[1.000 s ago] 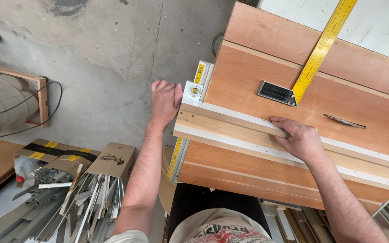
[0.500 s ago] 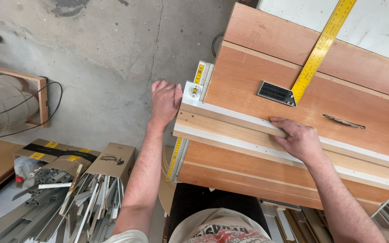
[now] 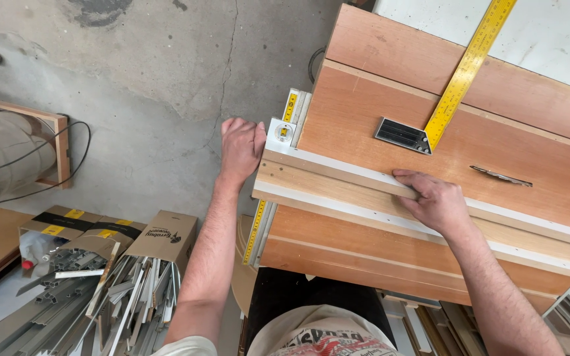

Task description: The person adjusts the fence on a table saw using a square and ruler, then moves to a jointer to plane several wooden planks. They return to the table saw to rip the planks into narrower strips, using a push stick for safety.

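a: nearest the camera, what do the hands have?

b: the right hand (image 3: 435,201) lies palm-down on the long wooden strip (image 3: 338,188) with white edging, fingers spread flat toward 10 o'clock, pressing and not gripping. the left hand (image 3: 241,146) sits at the strip's left end, at 9 o'clock from the right one, fingers curled against the end and the corner of the counter (image 3: 364,257); whether it closes on anything, i cannot tell.

a: and the strip itself?

b: it runs across the stacked brown boards from 9 toward 4 o'clock, lying flat. it looks stiff, light and narrow, likely to slide on the smooth board unless pinned, so flat pressure in the middle plus a stop at the end seems the sound hold.

a: farther out?

b: just past the left hand, a yellow measuring rail (image 3: 289,109) along the edge. beyond the right hand, at 12 o'clock, a yellow square ruler (image 3: 468,66) with a dark metal base, and at 2 o'clock a thin dark blade-like piece (image 3: 500,176). down left on the floor, cardboard boxes (image 3: 159,240) of metal profiles.
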